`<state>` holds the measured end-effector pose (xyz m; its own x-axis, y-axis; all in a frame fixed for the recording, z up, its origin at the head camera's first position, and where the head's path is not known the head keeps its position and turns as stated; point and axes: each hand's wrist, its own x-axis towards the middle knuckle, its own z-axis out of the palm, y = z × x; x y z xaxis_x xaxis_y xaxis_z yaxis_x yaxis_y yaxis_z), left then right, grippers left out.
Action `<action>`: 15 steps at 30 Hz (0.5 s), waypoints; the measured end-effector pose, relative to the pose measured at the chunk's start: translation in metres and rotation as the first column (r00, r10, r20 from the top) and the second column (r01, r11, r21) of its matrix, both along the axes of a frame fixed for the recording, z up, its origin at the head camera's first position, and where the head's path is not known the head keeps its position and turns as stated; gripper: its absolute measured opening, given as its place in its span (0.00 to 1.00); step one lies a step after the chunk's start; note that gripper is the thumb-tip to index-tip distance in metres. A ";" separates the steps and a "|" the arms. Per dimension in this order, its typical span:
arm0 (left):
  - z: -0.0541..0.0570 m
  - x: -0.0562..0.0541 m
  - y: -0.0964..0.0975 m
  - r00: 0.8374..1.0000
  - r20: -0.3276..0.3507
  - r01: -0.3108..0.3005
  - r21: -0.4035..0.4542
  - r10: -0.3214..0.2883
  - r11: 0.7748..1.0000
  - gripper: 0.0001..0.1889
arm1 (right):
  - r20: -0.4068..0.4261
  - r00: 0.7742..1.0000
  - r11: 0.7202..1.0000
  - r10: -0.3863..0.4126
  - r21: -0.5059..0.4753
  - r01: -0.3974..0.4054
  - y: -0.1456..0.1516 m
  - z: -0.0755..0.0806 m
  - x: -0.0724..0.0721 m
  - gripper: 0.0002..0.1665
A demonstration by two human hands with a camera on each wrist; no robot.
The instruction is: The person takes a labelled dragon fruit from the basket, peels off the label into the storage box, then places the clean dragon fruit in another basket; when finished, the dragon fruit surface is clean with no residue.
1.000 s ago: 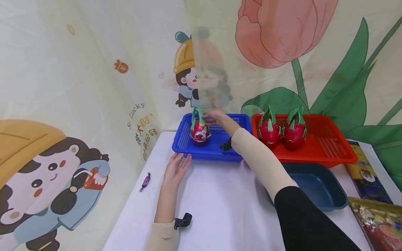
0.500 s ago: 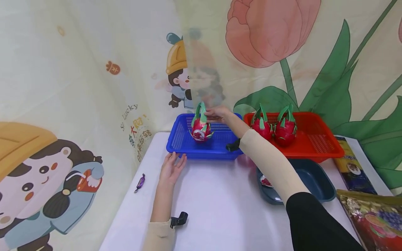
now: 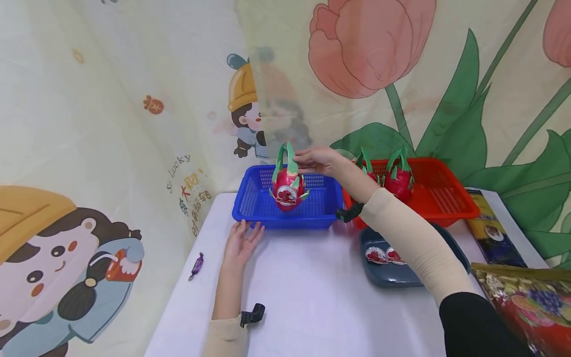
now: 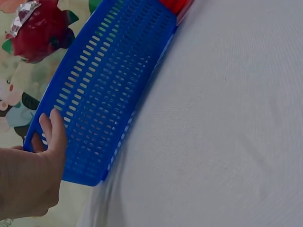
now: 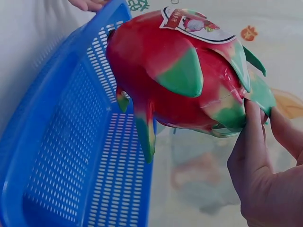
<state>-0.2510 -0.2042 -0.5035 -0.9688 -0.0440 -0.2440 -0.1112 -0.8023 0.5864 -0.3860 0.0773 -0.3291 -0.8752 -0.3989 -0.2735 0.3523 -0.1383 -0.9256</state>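
Observation:
My right hand [image 3: 318, 161] pinches a red dragon fruit [image 3: 287, 188] by its long green leaves. The fruit hangs over the blue basket [image 3: 330, 218], with a round label on its front. In the right wrist view, thumb and fingers close on the leaf end of the dragon fruit [image 5: 156, 61], which overlaps the basket wall [image 5: 52, 123]. My left hand [image 3: 241, 244] is at the basket's front left corner, palm up, fingers fairly straight and touching just under the rim. The left wrist view shows those fingers [image 4: 57, 132] against the perforated wall [image 4: 99, 90].
Right of the blue basket stands a red basket [image 3: 446, 210] with two dragon fruits [image 3: 398, 183]. Before it, a dark tray [image 3: 383, 277] holds round labels [image 3: 376, 255], partly behind my right forearm. Bags [image 3: 495, 230] lie at the right; a purple-wrapped candy [image 3: 196, 266] lies at the left.
My right hand has raised the dragon fruit from the blue basket floor and brought it nearer. The left hand keeps its place at the rim. Labels in the tray have come into view.

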 end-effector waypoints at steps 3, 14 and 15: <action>0.000 0.000 0.001 1.000 -0.007 0.014 0.003 -0.014 1.000 0.09 | -0.002 1.000 1.000 0.001 0.010 -0.001 0.009 0.006 0.013 0.30; 0.000 -0.002 -0.001 1.000 -0.005 0.019 0.002 -0.019 1.000 0.06 | -0.025 0.999 0.996 0.046 0.077 -0.044 0.038 0.011 0.061 0.28; 0.000 -0.002 -0.001 1.000 -0.005 0.016 0.001 -0.016 1.000 0.06 | -0.026 0.999 0.995 0.048 0.085 -0.046 0.040 0.010 0.065 0.28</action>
<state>-0.2533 -0.2048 -0.5032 -0.9707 -0.0278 -0.2388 -0.1212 -0.8012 0.5859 -0.3206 0.1174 -0.3194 -0.8640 -0.4163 -0.2833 0.3301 -0.0436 -0.9429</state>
